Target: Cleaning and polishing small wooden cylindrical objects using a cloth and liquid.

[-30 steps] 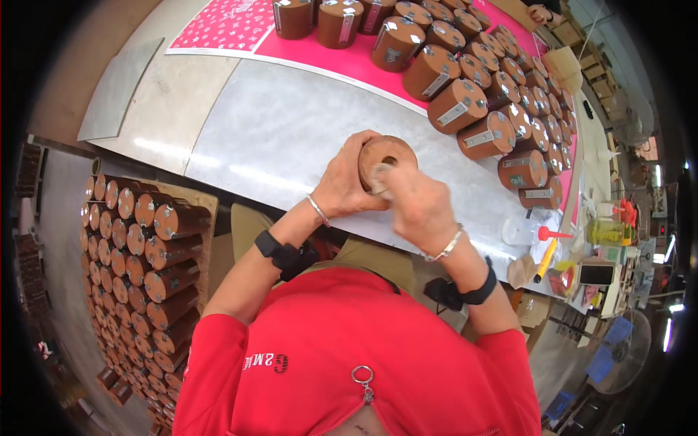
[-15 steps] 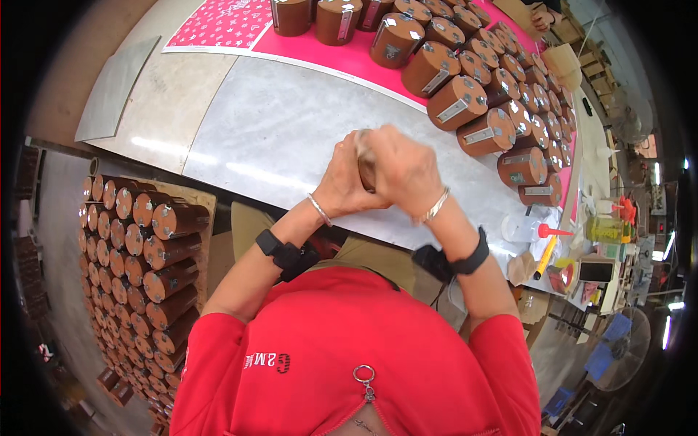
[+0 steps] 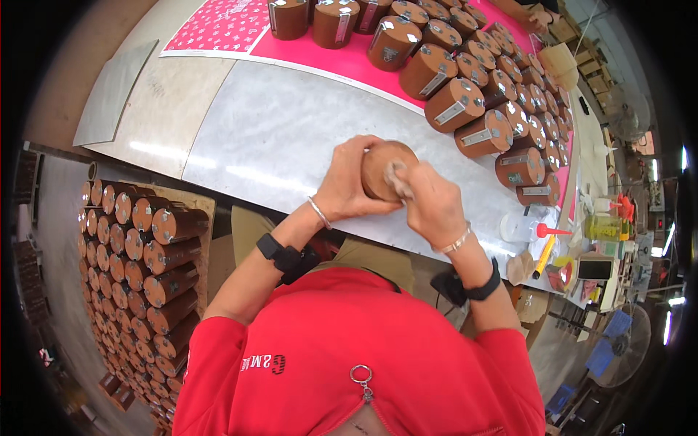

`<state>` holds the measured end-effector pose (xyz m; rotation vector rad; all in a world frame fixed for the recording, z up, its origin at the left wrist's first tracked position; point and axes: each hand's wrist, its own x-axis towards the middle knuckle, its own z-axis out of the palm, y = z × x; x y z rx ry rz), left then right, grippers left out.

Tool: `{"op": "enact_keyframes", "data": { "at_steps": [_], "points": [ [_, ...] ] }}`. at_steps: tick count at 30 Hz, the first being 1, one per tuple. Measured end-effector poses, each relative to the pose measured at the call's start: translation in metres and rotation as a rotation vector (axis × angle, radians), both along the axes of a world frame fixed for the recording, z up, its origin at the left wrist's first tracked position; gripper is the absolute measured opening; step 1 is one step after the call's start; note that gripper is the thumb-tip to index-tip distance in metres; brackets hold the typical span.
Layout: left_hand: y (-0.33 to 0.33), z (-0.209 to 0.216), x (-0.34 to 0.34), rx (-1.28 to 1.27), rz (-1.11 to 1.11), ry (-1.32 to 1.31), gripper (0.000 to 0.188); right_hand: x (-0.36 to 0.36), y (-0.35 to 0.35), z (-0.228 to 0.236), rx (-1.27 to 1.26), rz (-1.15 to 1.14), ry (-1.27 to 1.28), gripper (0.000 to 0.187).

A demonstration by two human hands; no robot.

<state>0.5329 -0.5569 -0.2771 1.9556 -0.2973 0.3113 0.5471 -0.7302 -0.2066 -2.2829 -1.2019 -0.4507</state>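
Note:
My left hand is closed around the side of a brown cylindrical box, its round end facing up, just above the near edge of the metal-topped table. In my right hand a small wad of greyish cloth is pinched between the fingers. The cloth rests against the right part of the round end. My left palm and the box hide the lower side of the cylinder.
Rows of similar brown cylinders stand on a pink sheet at the far side. More are stacked on the left. A red-nozzled bottle and a yellow marker lie right. Another person's hand shows top right.
My right hand has moved right and down, uncovering the round end of the box. The box now tilts its end upward, with the cloth on it.

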Motion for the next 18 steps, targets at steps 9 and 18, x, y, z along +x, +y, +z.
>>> {"op": "enact_keyframes", "data": {
  "at_steps": [9,18],
  "points": [
    [-0.011,0.002,0.003,-0.174,-0.006,-0.091,0.085,0.035,0.004,0.002,0.022,-0.113,-0.088,0.021],
    [-0.007,-0.011,-0.002,-0.055,0.023,-0.096,0.083,-0.018,0.036,0.008,0.0,0.122,-0.034,0.02]
  ]
}}
